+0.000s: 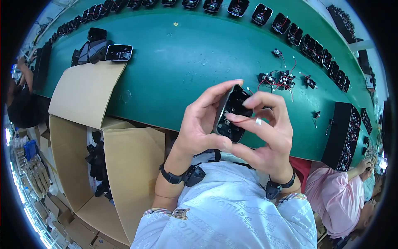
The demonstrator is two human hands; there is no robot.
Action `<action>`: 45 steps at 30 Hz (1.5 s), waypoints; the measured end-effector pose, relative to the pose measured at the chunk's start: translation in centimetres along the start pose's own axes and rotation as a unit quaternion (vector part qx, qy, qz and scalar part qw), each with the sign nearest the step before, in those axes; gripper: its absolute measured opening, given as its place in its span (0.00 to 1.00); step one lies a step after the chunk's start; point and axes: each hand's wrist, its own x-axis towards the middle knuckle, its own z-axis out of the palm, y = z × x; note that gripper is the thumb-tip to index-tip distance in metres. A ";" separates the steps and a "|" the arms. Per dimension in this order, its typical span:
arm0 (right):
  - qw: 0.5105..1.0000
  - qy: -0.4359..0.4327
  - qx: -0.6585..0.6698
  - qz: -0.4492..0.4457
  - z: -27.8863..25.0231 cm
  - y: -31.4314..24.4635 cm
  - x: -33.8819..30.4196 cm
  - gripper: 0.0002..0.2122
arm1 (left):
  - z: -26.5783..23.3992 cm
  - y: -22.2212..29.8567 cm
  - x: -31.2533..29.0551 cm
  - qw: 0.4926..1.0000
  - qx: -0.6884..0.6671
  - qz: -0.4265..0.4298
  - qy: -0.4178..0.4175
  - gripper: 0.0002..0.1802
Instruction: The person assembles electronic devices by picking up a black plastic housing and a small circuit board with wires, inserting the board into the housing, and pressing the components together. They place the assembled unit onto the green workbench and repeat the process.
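My left hand is wrapped round the back and side of a black box-shaped plastic housing, its open side tilted toward my right hand. My right hand has its fingertips pressed into the cavity, on a small part with a thin red wire. A white plug on a wire shows against my right fingers. The right thumb rests near the housing's lower end. What exactly sits under the fingertips is mostly hidden. Beyond the right hand lies a loose pile of small black wired modules with red wires.
A green table spans the view, with a long row of similar housings along its far side. Several housings stand at left, near an open cardboard box. A black bin of wired parts stands at right, near a person in pink.
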 end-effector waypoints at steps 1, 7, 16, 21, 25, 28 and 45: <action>1.000 0.020 -0.003 -0.011 0.0 0.2 -0.2 0.26 | 0.3 0.1 0.1 1.000 -0.015 -0.020 -0.003 0.62; 0.995 0.068 0.058 0.043 -0.1 1.9 -0.6 0.19 | 1.8 1.6 1.5 0.986 -0.054 -0.159 0.020 0.44; 0.939 0.070 0.302 0.152 -1.1 4.1 -1.3 0.12 | 3.2 2.6 1.9 0.974 0.016 -0.224 0.006 0.36; 0.870 0.055 0.459 0.169 -1.1 3.3 -1.5 0.14 | 4.3 2.6 1.1 0.977 0.186 -0.101 -0.006 0.27; 0.886 0.084 0.426 0.165 -0.8 4.4 -2.1 0.16 | 3.2 1.9 1.5 0.983 0.148 -0.106 0.026 0.21; 0.879 0.056 0.433 0.191 -0.9 4.1 -2.4 0.17 | 3.4 2.1 1.4 0.985 0.103 -0.127 0.051 0.19; 0.816 0.005 0.506 0.278 -3.5 3.2 -4.0 0.15 | 3.5 1.8 2.6 0.982 0.166 -0.090 0.006 0.20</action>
